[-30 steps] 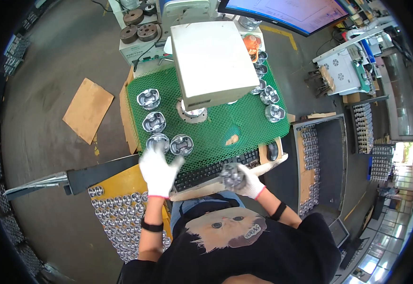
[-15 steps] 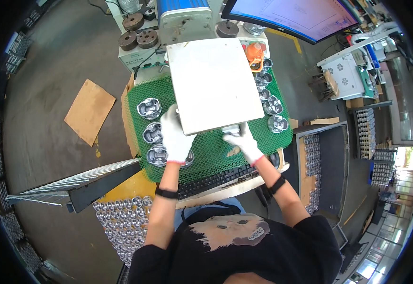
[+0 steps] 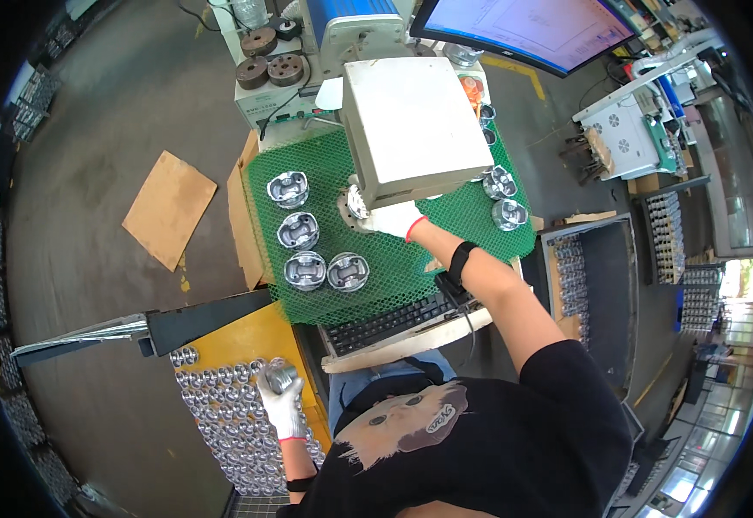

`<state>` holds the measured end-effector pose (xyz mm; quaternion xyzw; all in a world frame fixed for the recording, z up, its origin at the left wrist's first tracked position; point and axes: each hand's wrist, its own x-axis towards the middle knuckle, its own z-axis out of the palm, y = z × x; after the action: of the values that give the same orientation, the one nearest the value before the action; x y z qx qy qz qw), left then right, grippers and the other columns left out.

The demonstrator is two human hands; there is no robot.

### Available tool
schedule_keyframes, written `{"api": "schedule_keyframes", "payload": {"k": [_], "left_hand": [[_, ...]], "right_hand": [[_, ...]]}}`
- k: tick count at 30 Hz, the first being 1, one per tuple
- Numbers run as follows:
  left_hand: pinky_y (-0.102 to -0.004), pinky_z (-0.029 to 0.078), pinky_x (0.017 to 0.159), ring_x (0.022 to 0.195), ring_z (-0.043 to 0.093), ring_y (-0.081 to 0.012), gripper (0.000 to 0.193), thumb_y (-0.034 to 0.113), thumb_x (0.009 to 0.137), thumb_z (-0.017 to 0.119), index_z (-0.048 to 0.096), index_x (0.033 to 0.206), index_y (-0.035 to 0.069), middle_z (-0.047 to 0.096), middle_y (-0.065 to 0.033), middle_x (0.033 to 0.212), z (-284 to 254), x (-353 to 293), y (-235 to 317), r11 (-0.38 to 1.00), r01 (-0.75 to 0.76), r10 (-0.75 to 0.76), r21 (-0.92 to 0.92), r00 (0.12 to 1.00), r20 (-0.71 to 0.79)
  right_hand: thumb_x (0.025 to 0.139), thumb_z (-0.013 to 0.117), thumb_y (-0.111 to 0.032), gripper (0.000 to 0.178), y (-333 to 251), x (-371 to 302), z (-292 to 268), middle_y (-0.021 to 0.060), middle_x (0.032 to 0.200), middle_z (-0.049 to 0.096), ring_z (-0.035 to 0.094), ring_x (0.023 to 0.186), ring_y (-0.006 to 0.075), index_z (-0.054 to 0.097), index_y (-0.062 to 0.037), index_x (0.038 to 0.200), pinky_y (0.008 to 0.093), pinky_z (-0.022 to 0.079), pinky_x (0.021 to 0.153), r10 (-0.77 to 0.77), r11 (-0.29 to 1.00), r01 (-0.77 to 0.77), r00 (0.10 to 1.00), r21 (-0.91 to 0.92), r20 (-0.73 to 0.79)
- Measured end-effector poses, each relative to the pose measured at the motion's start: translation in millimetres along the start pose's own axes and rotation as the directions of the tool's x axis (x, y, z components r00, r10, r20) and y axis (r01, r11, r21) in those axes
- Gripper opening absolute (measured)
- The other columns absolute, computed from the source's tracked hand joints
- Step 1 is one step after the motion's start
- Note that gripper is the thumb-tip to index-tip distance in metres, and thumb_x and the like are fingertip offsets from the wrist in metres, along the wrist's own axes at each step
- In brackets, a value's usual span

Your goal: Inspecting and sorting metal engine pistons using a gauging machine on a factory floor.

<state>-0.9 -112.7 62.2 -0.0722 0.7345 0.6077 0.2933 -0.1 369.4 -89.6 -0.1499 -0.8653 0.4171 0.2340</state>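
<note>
My left hand [image 3: 283, 413], in a white glove, is closed around a silver piston [image 3: 278, 376] at the lower left. It is above rows of similar pistons [image 3: 229, 423] on a yellow board [image 3: 247, 337]. My right hand [image 3: 391, 220], also gloved, reaches leftward under the front edge of a white box-shaped housing [image 3: 419, 121]. Its fingers curl at a round metal part [image 3: 348, 211], and the housing hides some of this area. Several pistons [image 3: 305, 270] stand on the left of the green mesh mat [image 3: 393, 285], and more pistons [image 3: 508, 215] stand along its right side.
A keyboard [image 3: 393, 321] lies at the mat's near edge. Beyond the housing are a monitor [image 3: 527, 30], a blue-topped machine [image 3: 350, 17] and dark round weights [image 3: 286, 69]. A dark rack panel [image 3: 212, 319] juts in at the left, and a deep bin [image 3: 596, 302] stands right.
My left hand has moved from the housing's left side down to the piston rows and now holds a piston. My right hand has shifted left under the housing. The whole view has shifted slightly.
</note>
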Motion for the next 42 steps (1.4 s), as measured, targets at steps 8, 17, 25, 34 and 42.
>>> {"api": "schedule_keyframes", "payload": {"k": [8, 17, 25, 34, 42], "left_hand": [[-0.0349, 0.048, 0.095, 0.11, 0.056, -0.0249, 0.094, -0.008, 0.064, 0.075, 0.028, 0.145, -0.003, 0.05, -0.0177, 0.129, -38, -58, -7, 0.985, 0.137, -0.14, -0.106, 0.99, -0.019], [-0.033, 0.052, 0.085, 0.105, 0.058, -0.0228, 0.089, -0.005, 0.066, 0.078, 0.033, 0.143, 0.0, 0.05, -0.0141, 0.129, 21, -4, 14, 0.998, 0.028, -0.015, -0.062, 0.979, 0.202], [-0.03, 0.052, 0.082, 0.097, 0.059, -0.0182, 0.079, -0.003, 0.066, 0.079, 0.043, 0.136, 0.0, 0.058, -0.0096, 0.114, 52, 8, 18, 0.994, 0.097, -0.068, -0.046, 0.903, 0.425], [-0.0348, 0.055, 0.075, 0.084, 0.064, -0.0192, 0.032, 0.0, 0.082, 0.062, 0.056, 0.114, 0.004, 0.064, -0.0069, 0.096, 66, -4, -12, 0.817, 0.576, -0.408, -0.037, 0.621, 0.669], [-0.0384, 0.053, 0.065, 0.089, 0.062, -0.0333, 0.06, 0.052, 0.092, 0.054, 0.046, 0.132, 0.008, 0.058, -0.0197, 0.115, 108, -5, 12, 0.404, 0.909, -0.4, 0.101, 0.076, 0.914]], "right_hand": [[0.087, 0.051, -0.035, 0.03, -139, 20, -32, 0.007, 0.108, 0.056, 0.053, 0.106, 0.0228, 0.049, -0.0122, 0.107, 0.0394, 0.047, 0.085, 0.031, 0.804, -0.007, 0.999, -0.594, 0.03], [0.069, 0.07, -0.034, 0.043, -213, 3, -74, 0.0158, 0.095, 0.058, 0.056, 0.088, 0.0353, 0.057, -0.0115, 0.103, 0.0461, 0.044, 0.083, -0.008, 0.791, -0.076, 0.991, -0.607, -0.134], [0.072, 0.07, -0.03, 0.051, -268, -167, -64, 0.0166, 0.107, 0.057, 0.055, 0.1, 0.0339, 0.055, -0.0088, 0.117, 0.0459, 0.044, 0.085, 0.086, 0.898, -0.048, 0.994, -0.438, 0.068], [0.075, 0.067, -0.029, 0.059, -295, -237, -42, 0.0161, 0.102, 0.059, 0.057, 0.099, 0.0357, 0.053, -0.0107, 0.129, 0.045, 0.046, 0.087, 0.038, 0.978, 0.022, 0.959, -0.207, 0.281], [0.084, 0.052, -0.025, 0.039, -261, -224, -53, 0.0166, 0.101, 0.067, 0.063, 0.094, 0.036, 0.06, -0.0111, 0.119, 0.0446, 0.05, 0.084, 0.39, 0.92, -0.381, 0.914, -0.093, 0.112]]}}
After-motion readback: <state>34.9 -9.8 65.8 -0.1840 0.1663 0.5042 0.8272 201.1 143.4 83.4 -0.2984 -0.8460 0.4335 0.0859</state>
